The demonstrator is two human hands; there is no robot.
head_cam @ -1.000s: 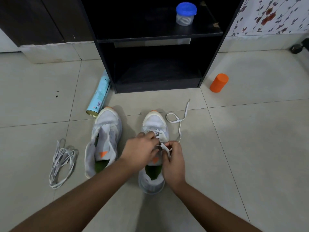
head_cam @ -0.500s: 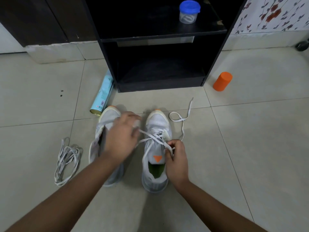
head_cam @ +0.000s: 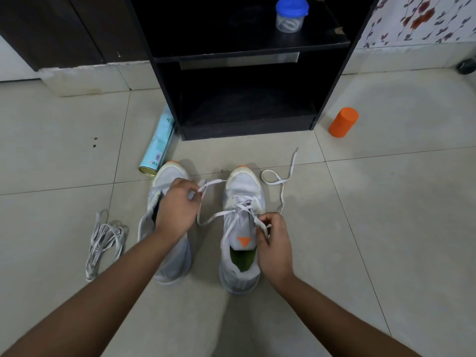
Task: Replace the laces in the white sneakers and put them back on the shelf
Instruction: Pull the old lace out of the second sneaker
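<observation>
Down on the tiled floor [head_cam: 391,228], the two white sneakers stand side by side, toes pointing at the black shelf [head_cam: 247,45], just in front of its lower compartment. The left hand [head_cam: 177,210] hovers over the left sneaker [head_cam: 168,176], its grip closed in a pinch on one strand of the white lace [head_cam: 213,216], which runs across the gap to the eyelets of the right sneaker [head_cam: 243,182]. The right hand [head_cam: 274,243] sits at that shoe's right edge beside the tongue, fingers curled, its grip pinching another part of the same lace near the upper eyelets. The lace's free end [head_cam: 282,181] loops on the floor just right of the toe. A bundle of loose laces [head_cam: 103,243] lies on the tiles left of the left sneaker. A light blue can [head_cam: 158,145] lies against the shelf's left foot, an orange cylinder [head_cam: 343,122] stands to the shelf's right, and a clear jar with a blue lid [head_cam: 291,15] sits on the upper board.
</observation>
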